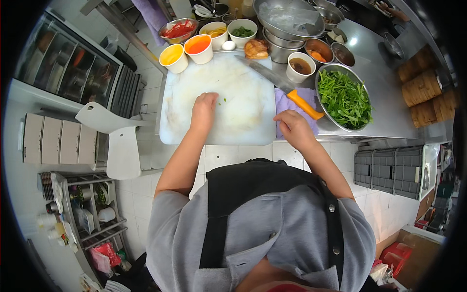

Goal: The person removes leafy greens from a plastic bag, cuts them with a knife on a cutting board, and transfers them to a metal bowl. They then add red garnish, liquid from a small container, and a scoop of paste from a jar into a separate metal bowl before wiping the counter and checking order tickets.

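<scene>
A white cutting board (221, 100) lies at centre frame on the steel desk (384, 104), with the left hand (203, 109) resting fingers-down on it beside a few green bits (224, 100), its grip curled loosely and holding nothing I can see. The right hand (292, 127) sits at the board's right edge on a purple cloth (287, 103), loosely closed and apparently empty, just below a knife (284, 87) whose long axis runs diagonally, blade toward upper left, orange handle toward lower right. Outward: cups of yellow sauce (172, 56) and orange sauce (198, 46), a cup of dark sauce (300, 66), and a metal bowl of leafy greens (344, 97).
</scene>
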A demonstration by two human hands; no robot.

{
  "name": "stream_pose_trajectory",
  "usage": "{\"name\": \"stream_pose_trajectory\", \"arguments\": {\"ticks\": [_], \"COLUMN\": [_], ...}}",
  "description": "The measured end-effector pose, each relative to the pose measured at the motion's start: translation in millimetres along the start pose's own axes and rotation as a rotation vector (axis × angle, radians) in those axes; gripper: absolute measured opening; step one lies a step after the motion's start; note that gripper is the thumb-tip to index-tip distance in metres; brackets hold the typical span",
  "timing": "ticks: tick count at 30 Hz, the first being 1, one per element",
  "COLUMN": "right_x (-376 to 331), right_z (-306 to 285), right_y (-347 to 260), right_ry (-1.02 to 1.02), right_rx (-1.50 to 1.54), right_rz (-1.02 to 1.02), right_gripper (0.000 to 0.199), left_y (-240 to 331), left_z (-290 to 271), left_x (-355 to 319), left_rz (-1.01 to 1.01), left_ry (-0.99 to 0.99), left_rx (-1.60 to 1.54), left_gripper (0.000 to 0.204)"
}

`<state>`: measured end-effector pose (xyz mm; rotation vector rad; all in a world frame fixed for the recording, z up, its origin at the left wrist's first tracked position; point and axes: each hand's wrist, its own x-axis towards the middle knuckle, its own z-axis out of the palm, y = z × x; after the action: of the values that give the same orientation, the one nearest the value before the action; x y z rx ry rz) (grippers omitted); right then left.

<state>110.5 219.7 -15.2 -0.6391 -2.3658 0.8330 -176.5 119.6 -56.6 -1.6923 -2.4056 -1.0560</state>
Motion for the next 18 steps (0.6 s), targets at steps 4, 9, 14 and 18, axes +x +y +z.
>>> {"name": "stream_pose_trajectory", "arguments": {"ticks": [4, 9, 14, 18], "right_x": [-10, -25, -43, -58], "right_z": [-11, -25, -49, -83], "right_y": [9, 26, 38, 49], "right_ry": [-0.022, -0.052, -0.126, -0.252], "right_rx": [0.062, 0.102, 0.159, 0.217], "right_rz": [0.040, 0.029, -0.022, -0.016], "right_gripper": [0.016, 0.016, 0.015, 0.015], "left_y": [15, 12, 20, 31], "left_z": [2, 23, 24, 37], "left_x": [11, 11, 8, 9], "left_rz": [-0.269, -0.131, -0.196, -0.263], "left_ry": [-0.063, -0.131, -0.179, -0.129], "left_rx": [-0.211, -0.048, 0.022, 0.020], "left_gripper": [0.019, 0.023, 0.017, 0.011]}}
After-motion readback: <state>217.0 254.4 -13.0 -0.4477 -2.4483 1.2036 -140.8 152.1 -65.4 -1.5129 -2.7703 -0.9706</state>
